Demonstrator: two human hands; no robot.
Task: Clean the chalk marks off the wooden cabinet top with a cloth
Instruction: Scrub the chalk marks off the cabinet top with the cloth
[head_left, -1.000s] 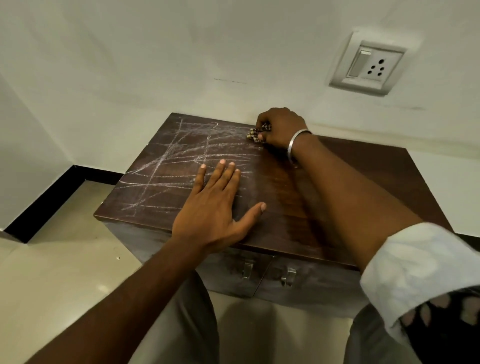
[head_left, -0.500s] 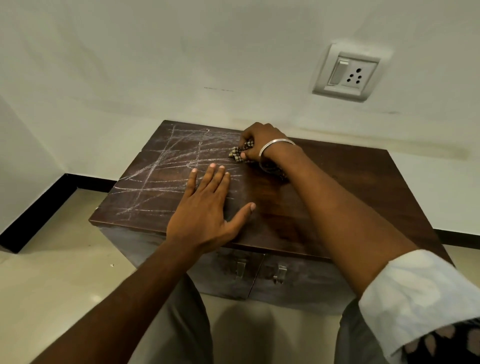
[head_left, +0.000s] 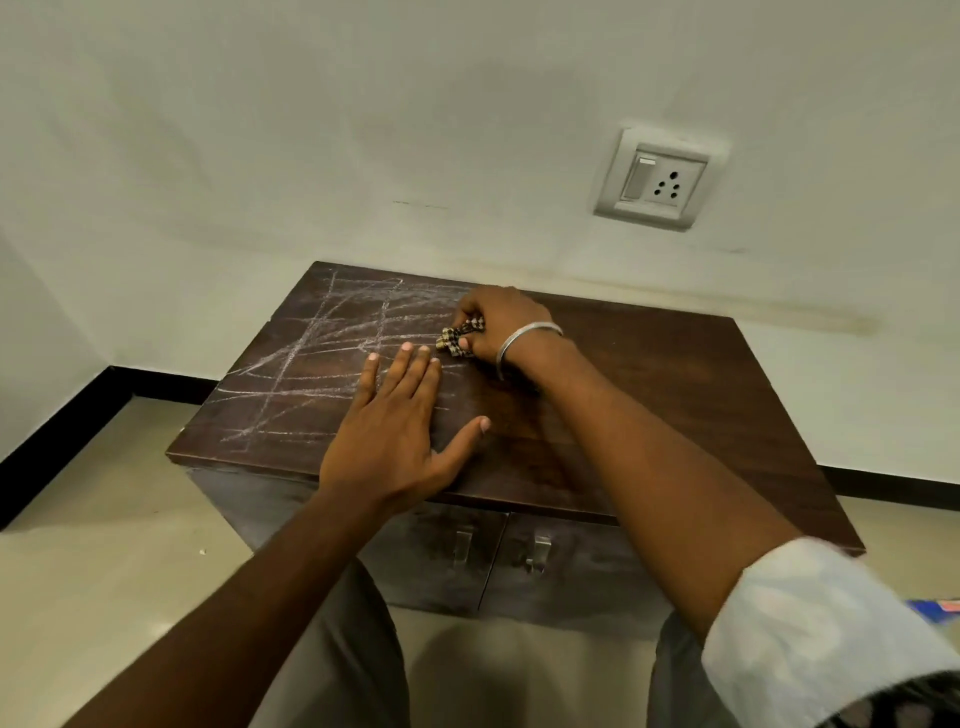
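Half the top left to wipe

Scrawled over the left half of the cabinet top (head_left: 675, 389): crossing white chalk marks (head_left: 311, 358), reaching toward the left edge. Laid flat among them, fingers straight and spread, holding nothing: the left hand (head_left: 400, 431), probably bracing. Just beyond its fingertips, bunched small and pressed to the wood: the checked cloth (head_left: 460, 338). Curled round that cloth, knuckles up, bangle (head_left: 524, 338) at the wrist: the right hand (head_left: 501, 325). Farther right, dark wood with no chalk showing.

To do the stroke well: press firmly and drag leftward in overlapping passes along the lines. Lift the left hand clear before reaching it, or risk smearing chalk beneath the palm. Unfold the wad for a fresh face once dusty.
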